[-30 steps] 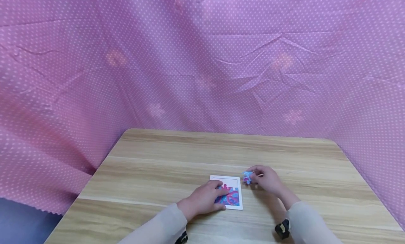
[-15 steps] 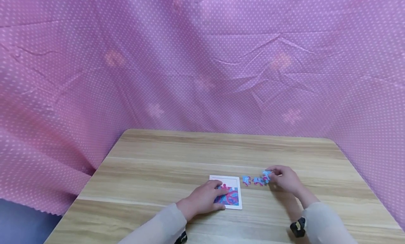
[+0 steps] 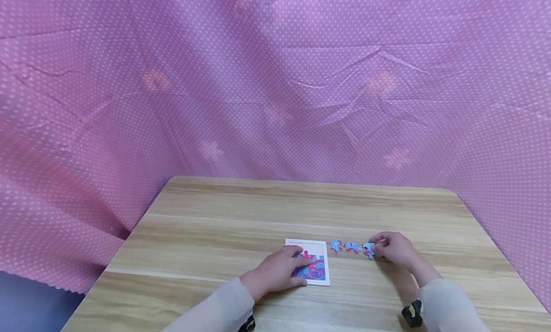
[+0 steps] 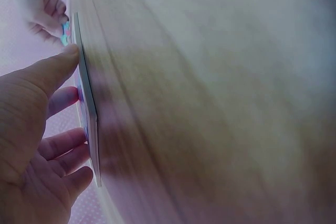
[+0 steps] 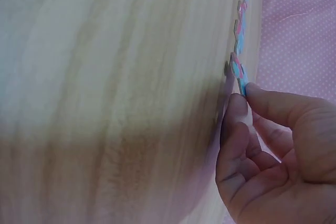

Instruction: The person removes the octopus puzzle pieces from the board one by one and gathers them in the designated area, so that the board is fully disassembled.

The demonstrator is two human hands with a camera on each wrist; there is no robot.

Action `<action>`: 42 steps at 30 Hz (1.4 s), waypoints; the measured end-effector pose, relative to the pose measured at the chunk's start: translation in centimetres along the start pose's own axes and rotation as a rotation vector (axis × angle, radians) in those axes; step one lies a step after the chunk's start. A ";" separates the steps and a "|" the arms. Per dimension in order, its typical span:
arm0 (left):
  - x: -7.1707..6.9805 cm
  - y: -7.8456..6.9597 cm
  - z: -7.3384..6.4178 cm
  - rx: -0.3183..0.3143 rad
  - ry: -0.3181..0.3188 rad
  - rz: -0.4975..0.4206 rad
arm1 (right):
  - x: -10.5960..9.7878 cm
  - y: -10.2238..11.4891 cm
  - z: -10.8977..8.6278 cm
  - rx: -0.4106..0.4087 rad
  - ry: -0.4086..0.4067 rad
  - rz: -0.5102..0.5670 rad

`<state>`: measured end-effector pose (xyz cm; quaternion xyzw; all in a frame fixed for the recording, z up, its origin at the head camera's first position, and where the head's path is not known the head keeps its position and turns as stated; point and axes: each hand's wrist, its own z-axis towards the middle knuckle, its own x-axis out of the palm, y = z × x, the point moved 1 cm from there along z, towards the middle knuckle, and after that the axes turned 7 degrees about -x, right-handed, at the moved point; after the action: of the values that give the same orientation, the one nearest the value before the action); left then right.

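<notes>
wood-grained table (image 3: 224, 217) fills the lower view, with two pale sleeves (image 3: 449, 305) reaching in over its near side. closest in, the left hand (image 3: 280, 271) lies with relaxed, outstretched fingers across a puzzle board (image 3: 317, 247), gripping nothing and seemingly steadying it. the board's near part shows a joined pink-and-blue picture; its far part is bare white. a little farther off, to the right, the right hand (image 3: 395, 249) pinches a loose piece (image 3: 369, 249) between thumb and fingertips (whether it is fully clear of the wood, i can't tell). a second piece (image 3: 352, 247) and a third piece (image 3: 336, 246) lie in a row between it and the board. setting out the loose pieces looks like the step in hand; the next move, i'd judge, calls for matching one to the picture's knobbed edge. beyond the table hangs a dotted pink curtain (image 3: 275, 83).
</notes>
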<state>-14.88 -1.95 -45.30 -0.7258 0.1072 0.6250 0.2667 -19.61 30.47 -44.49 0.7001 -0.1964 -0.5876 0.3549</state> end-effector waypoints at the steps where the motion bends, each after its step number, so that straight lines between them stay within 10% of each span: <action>1: 0.0 0.0 0.0 -0.003 0.003 0.001 | 0.0 -0.1 0.0 0.007 -0.002 -0.011; 15: 0.0 0.0 0.4 -0.033 0.029 -0.016 | -0.2 -0.2 0.1 0.032 -0.020 0.021; 22: -0.1 0.0 0.5 -0.023 0.019 -0.014 | 0.5 0.8 0.5 0.034 -0.038 0.217; 42: -0.9 2.5 -1.1 0.010 -0.026 -0.055 | 6.7 6.8 2.9 -0.019 0.008 0.345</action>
<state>-15.36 -4.75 -44.98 -0.7188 0.0871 0.6263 0.2889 -19.90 20.51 -44.29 0.6550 -0.3065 -0.5170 0.4580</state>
